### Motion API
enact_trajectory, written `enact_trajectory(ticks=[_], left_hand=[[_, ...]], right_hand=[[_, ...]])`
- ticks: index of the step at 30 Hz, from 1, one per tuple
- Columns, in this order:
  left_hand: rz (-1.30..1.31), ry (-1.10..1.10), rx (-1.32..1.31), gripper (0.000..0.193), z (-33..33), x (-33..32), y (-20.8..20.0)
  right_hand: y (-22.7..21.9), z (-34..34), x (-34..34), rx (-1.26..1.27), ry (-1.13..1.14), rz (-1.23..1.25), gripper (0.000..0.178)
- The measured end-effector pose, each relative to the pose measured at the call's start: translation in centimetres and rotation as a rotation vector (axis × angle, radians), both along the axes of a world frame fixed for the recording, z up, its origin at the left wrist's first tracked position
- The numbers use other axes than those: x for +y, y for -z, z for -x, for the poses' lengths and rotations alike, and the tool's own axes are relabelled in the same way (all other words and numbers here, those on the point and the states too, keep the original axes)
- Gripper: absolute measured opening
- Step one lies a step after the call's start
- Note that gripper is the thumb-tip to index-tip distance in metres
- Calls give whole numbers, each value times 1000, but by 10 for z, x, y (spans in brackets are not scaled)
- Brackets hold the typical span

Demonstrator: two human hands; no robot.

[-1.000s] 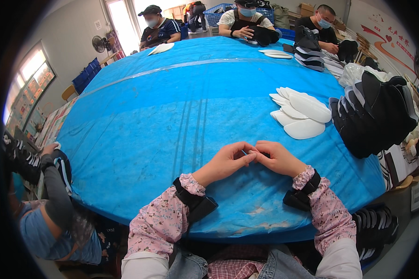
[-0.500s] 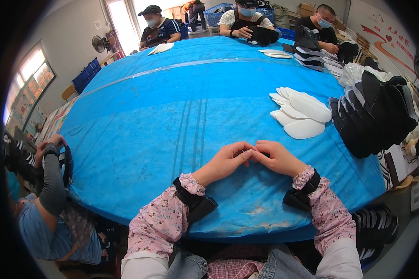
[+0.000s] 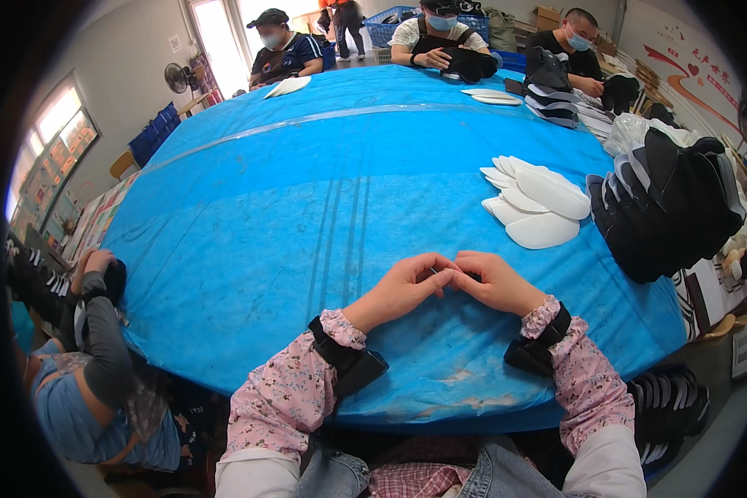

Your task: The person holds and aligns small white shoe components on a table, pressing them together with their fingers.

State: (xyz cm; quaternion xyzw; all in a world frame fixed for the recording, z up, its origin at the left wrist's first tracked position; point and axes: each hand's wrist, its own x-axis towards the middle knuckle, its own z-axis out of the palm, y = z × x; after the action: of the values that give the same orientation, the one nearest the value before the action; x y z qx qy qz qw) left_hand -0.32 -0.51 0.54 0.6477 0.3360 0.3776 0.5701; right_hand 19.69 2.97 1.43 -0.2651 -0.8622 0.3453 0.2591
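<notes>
Both my hands rest near the front edge of the blue-covered table, their fingertips meeting. My left hand is closed, with thumb and fingers pinched together. Curled toward it, my right hand is closed as well, its thumb touching the left fingers. Whatever lies between the fingertips, if anything, is hidden or too small to make out. Beyond my right hand lies a fanned pile of white, oval flat pieces. Right of that pile stands a stack of black fabric shoe uppers with grey edges.
Across the table, co-workers handle black pieces. Smaller white piles and another stack of black uppers lie at the far side. At my left, a person in a grey sleeve works at the table's edge.
The co-worker at my left has lowered their arm and the dark piece at the table's edge. In the background, a standing person has shifted. My hands have stayed put.
</notes>
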Motion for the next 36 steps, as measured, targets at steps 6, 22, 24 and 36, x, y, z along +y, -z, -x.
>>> enact_trajectory(ticks=[6, 22, 24, 36], left_hand=[[0, -9, -8, 25, -1, -1, 0], [7, 20, 21, 28, 3, 2, 2], [-4, 10, 19, 27, 2, 2, 2], [14, 25, -2, 29, 1, 0, 1]], right_hand=[[1, -1, 1, -7, 1, -11, 28], [0, 1, -1, 5, 21, 30, 29], [-1, 0, -1, -5, 12, 7, 29], [-1, 1, 0, -1, 0, -29, 31]])
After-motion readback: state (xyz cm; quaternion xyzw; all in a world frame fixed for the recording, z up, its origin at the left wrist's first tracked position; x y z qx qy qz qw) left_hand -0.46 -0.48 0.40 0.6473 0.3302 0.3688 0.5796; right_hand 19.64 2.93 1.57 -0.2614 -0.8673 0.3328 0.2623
